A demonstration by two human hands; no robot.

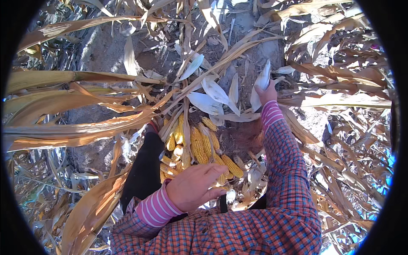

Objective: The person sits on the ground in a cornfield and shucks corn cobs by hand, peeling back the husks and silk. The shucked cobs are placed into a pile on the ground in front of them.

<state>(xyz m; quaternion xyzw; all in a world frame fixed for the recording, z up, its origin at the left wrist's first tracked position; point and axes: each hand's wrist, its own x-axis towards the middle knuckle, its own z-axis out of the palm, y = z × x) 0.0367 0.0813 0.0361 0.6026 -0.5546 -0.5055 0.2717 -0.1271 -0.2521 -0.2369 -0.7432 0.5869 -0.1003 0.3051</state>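
My right hand [267, 91] is stretched out ahead on the right, its fingers closed around a corn ear in pale dry husk [261, 79]. Close to my body, my left hand [197, 185] hovers with its fingers extended and nothing visible in it; its palm is hidden. Beyond and partly beneath the left hand in this view lies a pile of husked yellow corn cobs [197, 143] on the ground, between my legs. Loose pale husks [212, 95] lie just past the pile, to the left of the right hand.
Long dry corn leaves and stalks [79, 124] reach in from the left, some crossing over the pile. More dry stalks [338, 100] lie to the right. Bare soil [98, 54] shows between them. My leg in black [143, 165] is left of the cobs.
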